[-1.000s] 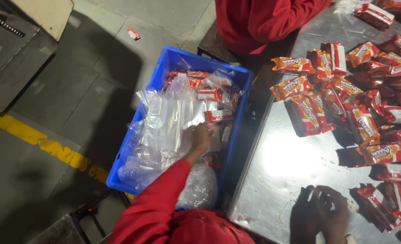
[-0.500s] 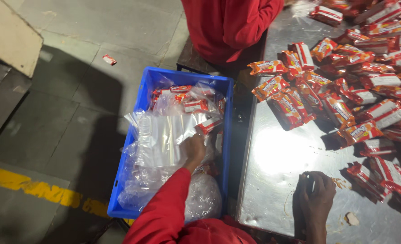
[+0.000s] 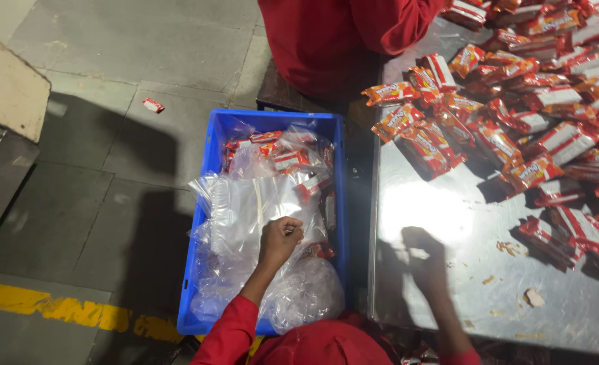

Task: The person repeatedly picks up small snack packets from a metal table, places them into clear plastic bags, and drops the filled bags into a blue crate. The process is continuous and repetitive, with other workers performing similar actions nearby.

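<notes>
Fingers [image 3: 289,228] of our left hand [image 3: 279,242] are pinching one clear bag [image 3: 259,209] in the blue crate [image 3: 208,169]; right hand [image 3: 426,253] is hovering loosely curled, empty, packets [image 3: 502,128] lying unbagged on the table [image 3: 448,297].

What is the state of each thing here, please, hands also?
Blue plastic crate: on floor, filled with bags.
Clear plastic bags: loose, crumpled.
Left hand: closed, pinching a bag.
Right hand: over steel table, blurred.
Red snack packets: sealed, piled.
</notes>
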